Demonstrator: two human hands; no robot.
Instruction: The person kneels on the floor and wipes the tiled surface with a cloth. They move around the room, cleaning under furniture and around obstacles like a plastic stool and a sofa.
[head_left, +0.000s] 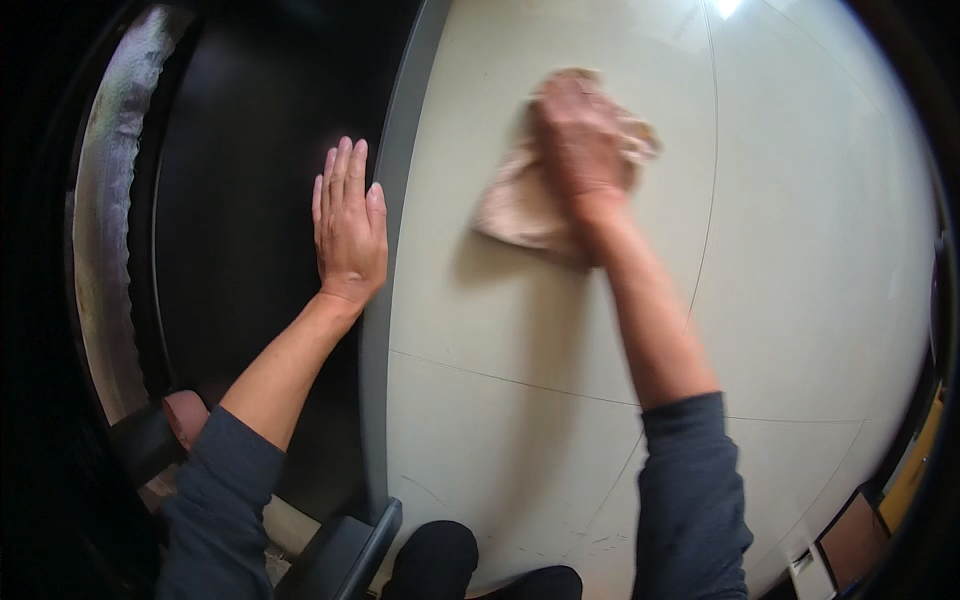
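Observation:
My right hand (581, 139) is blurred and lies over a pale pinkish cloth (525, 202), pressing it bunched against the light, glossy tiled floor (487, 315). Part of the cloth sticks out past the fingers on the right, and a flatter part spreads to the lower left. My left hand (349, 221) is held flat with nothing in it, beside the grey edge of a black panel-like surface (247, 187). The fingers point away from me, and the thumb stands a little apart. Whether this palm touches the black surface is hard to tell.
A grey edge strip (379, 315) runs between the black surface and the tiles. Whitish crinkled material (112, 210) hangs at the far left. My dark-clad knees (435, 559) show at the bottom, near a black bar-like part (367, 551). Boxy objects (855, 540) stand at the lower right.

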